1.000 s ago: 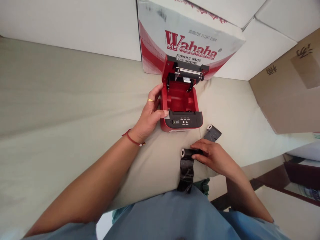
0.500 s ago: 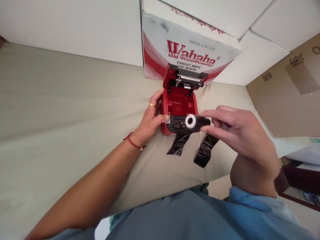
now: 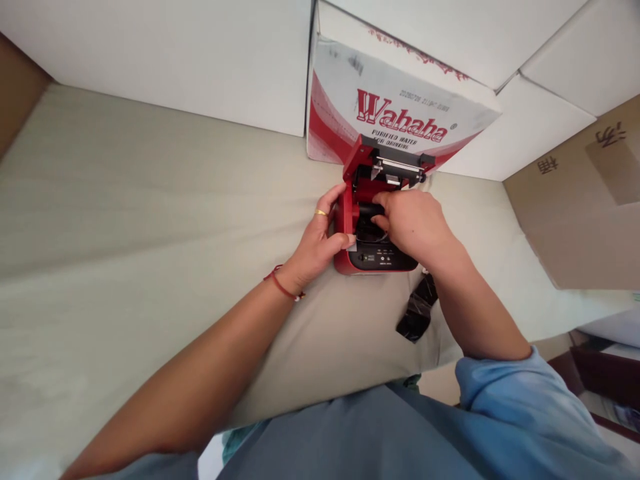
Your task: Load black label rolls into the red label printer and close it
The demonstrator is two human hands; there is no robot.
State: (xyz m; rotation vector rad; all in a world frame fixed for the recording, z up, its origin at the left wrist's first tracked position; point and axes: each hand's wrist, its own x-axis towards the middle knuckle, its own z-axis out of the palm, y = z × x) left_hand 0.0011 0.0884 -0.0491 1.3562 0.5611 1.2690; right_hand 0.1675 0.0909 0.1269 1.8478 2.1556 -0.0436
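Note:
A small red-and-black printer (image 3: 373, 263) stands on the cloth-covered surface with its lid (image 3: 397, 167) tilted up and back. My left hand (image 3: 320, 243) grips its left side, thumb on the front corner and fingers along the red wall. Inside the open compartment lies a roll of black ribbon (image 3: 370, 209), a loose length of it hanging towards the front panel. My right hand (image 3: 417, 220) reaches in from the right, thumb and forefinger closed on the roll; its other fingers are hidden. Another piece of black film (image 3: 417, 313) lies on the cloth, right of the printer.
Behind the printer leans a white-and-red Wahaha carton (image 3: 380, 80) against white panels (image 3: 200, 60). A brown cardboard box (image 3: 590, 207) stands at the right. Pale cloth (image 3: 175, 200) stretches to the left, and dark shelving (image 3: 605, 373) shows at the lower right.
My right hand has carried the black roll from above the printer's front edge down into the compartment. My left hand keeps its hold on the printer. The whole view has shifted slightly.

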